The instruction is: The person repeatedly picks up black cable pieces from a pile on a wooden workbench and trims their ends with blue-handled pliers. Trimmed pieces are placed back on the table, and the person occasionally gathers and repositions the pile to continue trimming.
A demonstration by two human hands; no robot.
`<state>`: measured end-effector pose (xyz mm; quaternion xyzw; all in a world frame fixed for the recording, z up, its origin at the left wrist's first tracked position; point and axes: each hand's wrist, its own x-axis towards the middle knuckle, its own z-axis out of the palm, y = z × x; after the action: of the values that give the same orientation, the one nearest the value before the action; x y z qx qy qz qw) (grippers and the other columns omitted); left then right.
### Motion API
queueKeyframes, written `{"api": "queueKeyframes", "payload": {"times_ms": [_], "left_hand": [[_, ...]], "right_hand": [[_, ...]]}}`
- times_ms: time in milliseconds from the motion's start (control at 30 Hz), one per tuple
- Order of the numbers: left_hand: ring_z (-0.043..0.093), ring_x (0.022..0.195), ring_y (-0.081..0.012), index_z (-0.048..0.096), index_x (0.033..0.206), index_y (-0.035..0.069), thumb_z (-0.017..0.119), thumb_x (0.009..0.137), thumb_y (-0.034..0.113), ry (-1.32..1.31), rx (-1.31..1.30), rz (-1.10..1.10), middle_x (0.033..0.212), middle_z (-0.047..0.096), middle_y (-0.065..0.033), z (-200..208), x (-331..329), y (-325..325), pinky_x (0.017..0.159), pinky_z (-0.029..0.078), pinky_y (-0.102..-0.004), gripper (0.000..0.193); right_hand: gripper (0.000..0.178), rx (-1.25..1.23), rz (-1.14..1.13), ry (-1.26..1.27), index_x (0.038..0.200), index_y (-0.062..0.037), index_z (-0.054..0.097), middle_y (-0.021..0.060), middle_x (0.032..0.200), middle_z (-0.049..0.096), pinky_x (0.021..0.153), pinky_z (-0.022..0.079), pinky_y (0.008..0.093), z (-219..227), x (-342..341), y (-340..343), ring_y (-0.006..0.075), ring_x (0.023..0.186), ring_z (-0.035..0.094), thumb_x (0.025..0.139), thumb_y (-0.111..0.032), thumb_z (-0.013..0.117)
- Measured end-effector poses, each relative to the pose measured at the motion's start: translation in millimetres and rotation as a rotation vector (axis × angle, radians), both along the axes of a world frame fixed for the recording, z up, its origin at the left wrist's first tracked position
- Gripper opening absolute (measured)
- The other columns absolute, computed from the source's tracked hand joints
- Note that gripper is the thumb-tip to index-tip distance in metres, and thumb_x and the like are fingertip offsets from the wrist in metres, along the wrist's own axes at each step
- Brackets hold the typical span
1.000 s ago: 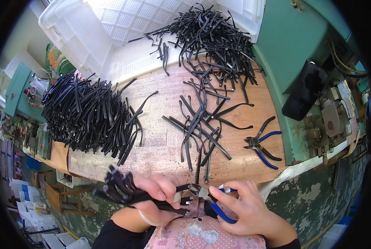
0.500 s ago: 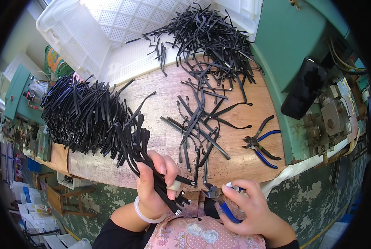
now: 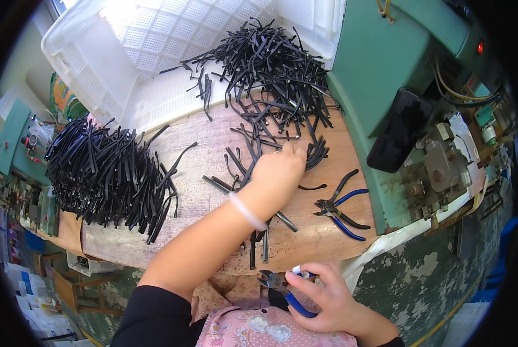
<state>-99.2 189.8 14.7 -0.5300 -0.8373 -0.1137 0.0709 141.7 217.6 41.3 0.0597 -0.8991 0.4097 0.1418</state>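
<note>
My left hand [image 3: 279, 173] reaches across over the loose black eyeglass temples in the middle of the table. Its fingers are curled, and a bunch of temples [image 3: 317, 152] sticks out to the right of them, curved ends showing. The rest of that bunch is hidden under the hand. Low in front of my body, my right hand [image 3: 328, 301] grips cutting pliers with blue handles [image 3: 296, 302]. Their jaws point left, near the table's front edge. More loose temples [image 3: 252, 251] lie below my left forearm and wrist.
A dense heap of temples [image 3: 108, 173] covers the table's left side. Another pile [image 3: 276, 69] spills from a white plastic crate [image 3: 91, 63]. A second pair of pliers [image 3: 340, 207] lies at right, beside a green machine [image 3: 380, 63] with a black phone [image 3: 399, 130] against it.
My left hand has swung from the front edge up and right over the loose temples, along with its bunch. My right hand keeps the pliers, and the whole view has shifted slightly.
</note>
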Motion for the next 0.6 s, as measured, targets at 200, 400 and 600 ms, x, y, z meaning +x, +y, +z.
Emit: {"api": "queueKeyframes", "payload": {"times_ms": [200,400,600], "left_hand": [[0.069,0.077,-0.0301,0.061,0.098,0.002,0.059,0.082,0.009,-0.023,-0.02,0.015,0.088,0.068,-0.0162,10.1,-7.5,-8.9,0.065,0.055,-0.038,0.017],[0.062,0.072,-0.0371,0.058,0.094,0.004,0.069,0.085,0.026,-0.255,0.259,0.067,0.084,0.059,-0.0174,13.3,-4.2,-49.6,0.062,0.05,-0.0426,0.026],[0.066,0.071,-0.0317,0.056,0.096,0.002,0.066,0.083,0.018,0.015,-0.059,-0.098,0.089,0.062,-0.0116,-15.3,13.3,-32.5,0.058,0.054,-0.0373,0.023]], "right_hand": [[0.069,-0.059,-0.058,-0.003,0.127,-0.0099,0.058,0.0142,0.116,0.051,0.082,0.044,0.0369,-8.6,5.7,4.2,0.0289,0.094,0.054,0.061,-0.01,0.08],[0.068,-0.135,-0.061,0.033,0.13,-0.012,0.058,0.0129,0.115,0.052,0.079,0.044,0.0368,-15.4,-3.6,5.5,0.0265,0.088,0.054,0.064,-0.01,0.077],[0.07,-0.105,0.021,0.014,0.133,-0.0087,0.054,0.0154,0.117,0.05,0.082,0.045,0.0374,-9.5,-2.3,1.2,0.0298,0.092,0.053,0.067,-0.011,0.077]]}}
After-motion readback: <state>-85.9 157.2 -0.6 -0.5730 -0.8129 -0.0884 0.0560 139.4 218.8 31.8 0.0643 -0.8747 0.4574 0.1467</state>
